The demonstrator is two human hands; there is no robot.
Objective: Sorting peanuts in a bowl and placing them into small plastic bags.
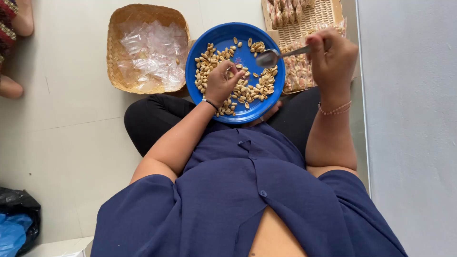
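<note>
Landmark: the blue plate (223,35), resting on the seated person's lap above the pale floor (71,133).

1. Step in hand, as judged: portioning peanuts (247,90) from the plate. The nuts lie loose across the plate's left and lower parts, with a few scattered near its far rim.

2. Round basket (116,28): on the floor just left of the plate and touching its rim. It holds clear small bags (152,50), seemingly empty.

3. Flat tray (314,16): behind and to the right of the plate, partly under its rim. It carries filled packets (297,71) of nuts.

4. Right hand (333,59): at the plate's right edge, over the tray, fingers closed round the handle of a metal spoon (269,58). The bowl of the spoon hangs over the plate's right half, above the nuts and apparently not touching them.

5. Left hand (223,84): over the middle of the plate, fingers curled together among the nuts. Whether it pinches a bag or nuts cannot be told.

6. Next move, as judged: it calls for lowering the spoon bowl leftward into the nut pile nearest the left hand, keeping it level once loaded.
</note>
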